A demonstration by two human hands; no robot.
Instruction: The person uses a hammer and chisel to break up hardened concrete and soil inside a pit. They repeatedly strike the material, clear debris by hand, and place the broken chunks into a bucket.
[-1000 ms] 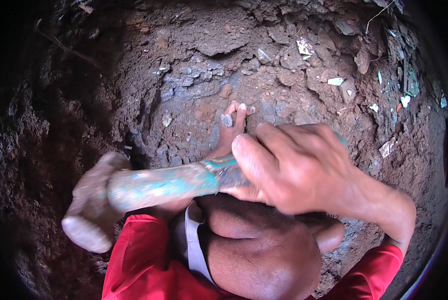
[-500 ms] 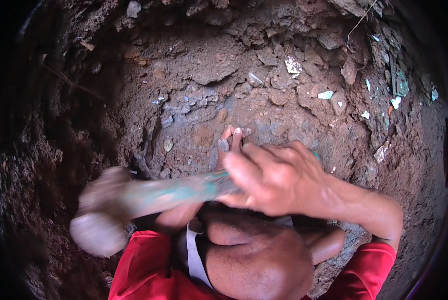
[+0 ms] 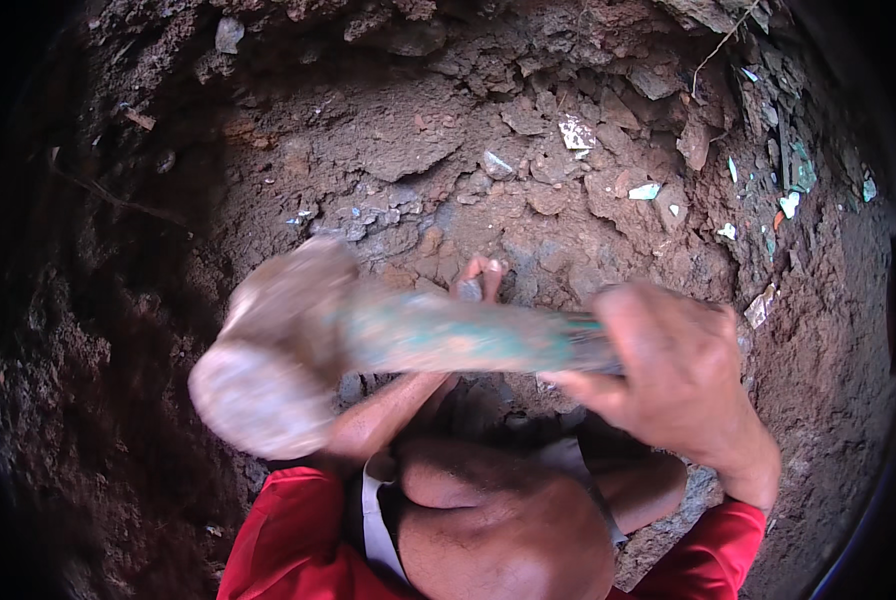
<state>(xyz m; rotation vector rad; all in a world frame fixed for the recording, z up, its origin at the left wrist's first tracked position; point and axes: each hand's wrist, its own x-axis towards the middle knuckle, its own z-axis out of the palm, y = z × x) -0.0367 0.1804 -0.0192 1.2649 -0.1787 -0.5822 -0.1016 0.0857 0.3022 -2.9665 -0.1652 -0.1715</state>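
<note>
A hammer (image 3: pixel 438 333) with a heavy, dirt-coated head and a handle with worn green patches is in my right hand (image 3: pixel 673 370). My fingers wrap round the handle's right end, and the head is raised at the left, blurred by motion. Beyond the handle, my left hand (image 3: pixel 487 271) is down at the ground with its fingers pinched on a small grey stone (image 3: pixel 468 289). The hammer handle crosses in front of my left wrist and hides part of that hand.
Rough brown soil and broken rock (image 3: pixel 388 150) surround me. Pale green and white fragments (image 3: pixel 645 191) lie at the right, with a whitish flake (image 3: pixel 576 132) farther off. A thin root (image 3: pixel 723 45) sticks out at the upper right. My bent knee (image 3: pixel 498 510) is close below the hands.
My right hand has moved right and lifted the hammer closer to the camera, its head swinging up and to the right. My left hand stays at the ground with the stone.
</note>
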